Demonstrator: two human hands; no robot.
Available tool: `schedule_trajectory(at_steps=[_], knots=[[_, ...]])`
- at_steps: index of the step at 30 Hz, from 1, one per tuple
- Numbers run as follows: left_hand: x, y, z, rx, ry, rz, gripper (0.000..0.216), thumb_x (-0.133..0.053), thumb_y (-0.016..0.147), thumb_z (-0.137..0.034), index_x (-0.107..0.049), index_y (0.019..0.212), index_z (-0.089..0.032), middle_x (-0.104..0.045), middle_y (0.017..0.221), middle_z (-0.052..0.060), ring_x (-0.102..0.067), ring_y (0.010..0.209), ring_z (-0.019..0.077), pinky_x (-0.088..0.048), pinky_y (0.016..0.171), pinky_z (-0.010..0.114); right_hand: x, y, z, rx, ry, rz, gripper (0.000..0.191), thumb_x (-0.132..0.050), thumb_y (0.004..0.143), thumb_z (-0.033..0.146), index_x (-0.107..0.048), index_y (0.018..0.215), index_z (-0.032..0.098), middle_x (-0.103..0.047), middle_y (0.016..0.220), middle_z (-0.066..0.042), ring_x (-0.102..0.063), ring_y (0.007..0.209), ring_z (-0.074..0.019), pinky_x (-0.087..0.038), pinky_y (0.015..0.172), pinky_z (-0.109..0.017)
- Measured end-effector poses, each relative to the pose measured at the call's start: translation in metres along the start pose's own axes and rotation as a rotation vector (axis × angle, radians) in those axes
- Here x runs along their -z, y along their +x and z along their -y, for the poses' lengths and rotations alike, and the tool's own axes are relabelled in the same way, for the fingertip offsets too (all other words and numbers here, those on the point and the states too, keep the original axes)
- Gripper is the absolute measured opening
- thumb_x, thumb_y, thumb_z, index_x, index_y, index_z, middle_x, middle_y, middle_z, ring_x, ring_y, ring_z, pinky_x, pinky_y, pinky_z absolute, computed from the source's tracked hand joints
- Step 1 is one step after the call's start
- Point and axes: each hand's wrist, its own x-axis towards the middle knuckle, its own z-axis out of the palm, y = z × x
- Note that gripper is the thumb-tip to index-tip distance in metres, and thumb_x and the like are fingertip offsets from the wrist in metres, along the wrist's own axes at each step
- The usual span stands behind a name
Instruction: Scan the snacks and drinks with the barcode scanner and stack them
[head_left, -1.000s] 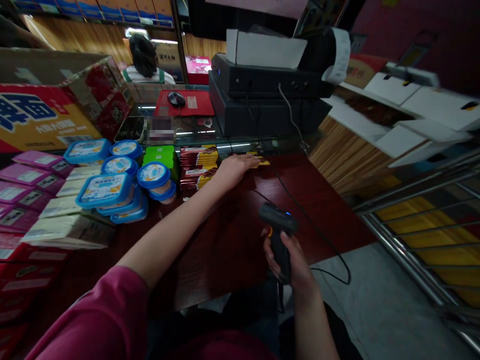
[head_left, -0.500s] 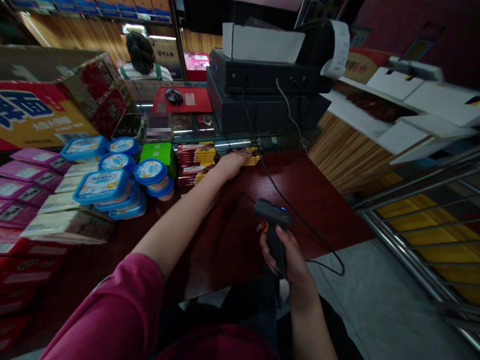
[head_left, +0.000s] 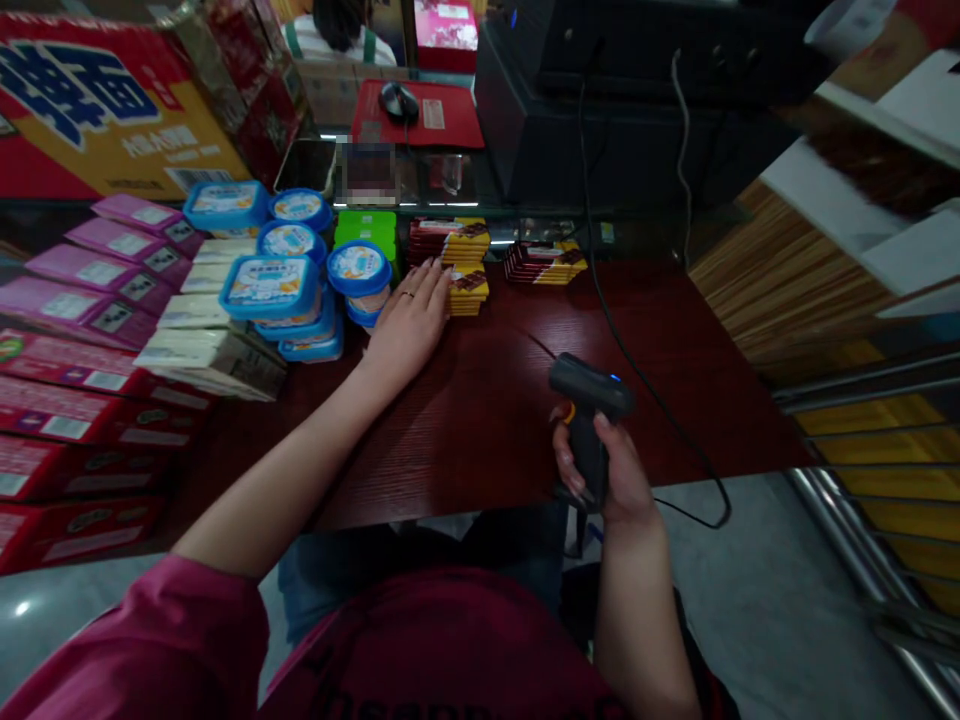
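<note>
Surface (head_left: pixel 487 430): dark red wood grain, with stock crowded along its 9 to 12 o'clock side.
Carton (head_left: pixel 97 110): printed red and yellow, at 11 o'clock.
Till unit (head_left: pixel 615 110): black, at 1 o'clock.
Pink boxes (head_left: pixel 97 290): flat rows at 9 o'clock.
Blue-lidded tubs (head_left: pixel 270 285): stacked at 10 o'clock.
Wrapped bars (head_left: pixel 463 262): a low stack at 12 o'clock. They are probably light, thin, slick-wrapped and snappable, best pinched by the long edges.
Barcode scanner (head_left: pixel 589 400): at 4 o'clock, above the near edge, with its cable (head_left: pixel 637 360) trailing off toward 1 o'clock. It looks like light, rigid plastic and is taken by the handle.
Left hand (head_left: pixel 409 320): flat and released, holding nothing, fingertips against the bars.
Right hand (head_left: pixel 607 480): clenched round the scanner's handle.
</note>
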Motion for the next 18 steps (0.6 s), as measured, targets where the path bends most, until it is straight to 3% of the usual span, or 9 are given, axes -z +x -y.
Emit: schedule_trajectory(at_steps=[4, 8, 14, 18], knots=[[0.005, -0.013, 0.002, -0.068, -0.090, 0.016, 0.048, -0.046, 0.106, -0.010, -0.063, 0.150, -0.017, -0.065, 0.154, 0.017, -0.058, 0.149, 0.0300, -0.040, 0.130, 0.057, -0.015, 0.005, -0.008, -0.052, -0.019, 0.057, 0.044, -0.080, 0.091, 0.058, -0.074, 0.105, 0.017, -0.066, 0.063, 0.003, -0.048, 0.034, -0.0065, -0.042, 0.031, -0.014], [0.016, -0.031, -0.005, -0.052, -0.331, -0.067, 0.040, -0.050, 0.108, -0.017, -0.071, 0.141, -0.022, -0.075, 0.141, 0.010, -0.068, 0.137, 0.0253, -0.053, 0.120, 0.046, -0.024, 0.010, -0.014, -0.070, -0.038, 0.086, 0.043, -0.079, 0.092, 0.058, -0.074, 0.108, 0.018, -0.066, 0.064, 0.002, -0.048, 0.034, -0.0070, -0.042, 0.030, -0.015], [0.023, -0.056, -0.011, 0.388, -0.968, -0.039, 0.035, -0.072, 0.098, -0.036, -0.080, 0.129, -0.022, -0.080, 0.132, 0.008, -0.076, 0.121, 0.0274, -0.061, 0.108, 0.041, -0.034, 0.012, -0.014, -0.036, -0.108, 0.093, 0.046, -0.081, 0.089, 0.060, -0.073, 0.108, 0.018, -0.066, 0.064, 0.002, -0.048, 0.036, -0.0073, -0.041, 0.031, -0.016], [0.021, -0.053, -0.008, 0.635, -1.235, 0.072, 0.043, -0.078, 0.091, -0.044, -0.081, 0.128, -0.021, -0.082, 0.124, 0.010, -0.079, 0.105, 0.0275, -0.067, 0.085, 0.037, -0.047, 0.010, -0.006, -0.068, -0.314, 0.001, 0.044, -0.083, 0.088, 0.057, -0.072, 0.106, 0.018, -0.066, 0.066, 0.003, -0.051, 0.039, -0.0086, -0.044, 0.032, -0.018]])
